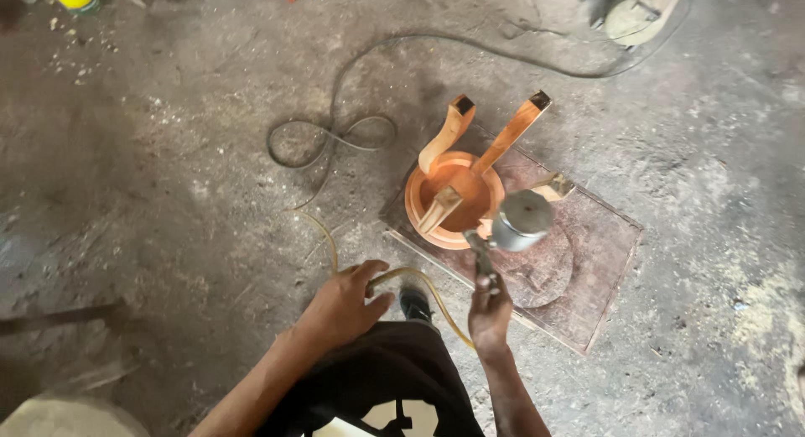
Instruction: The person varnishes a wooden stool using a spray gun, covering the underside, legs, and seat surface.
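An upturned round wooden stool [459, 185] stands seat-down on a reddish-brown board [604, 252] on the concrete floor [168, 194], its curved legs splaying up and away from the person. It lies straight ahead of the right hand [489, 311], which is wrapped closed around the grip of a spray gun [511, 227]; the gun's metal cup hangs just over the stool's near rim, its long axis pointing forward at the seat's underside. The left hand [344, 304], farther back and to the left, curls loosely around the yellowish air hose [419, 278]. A dark cable [335, 139] loops on the floor beyond; open floor surrounds the board on every side
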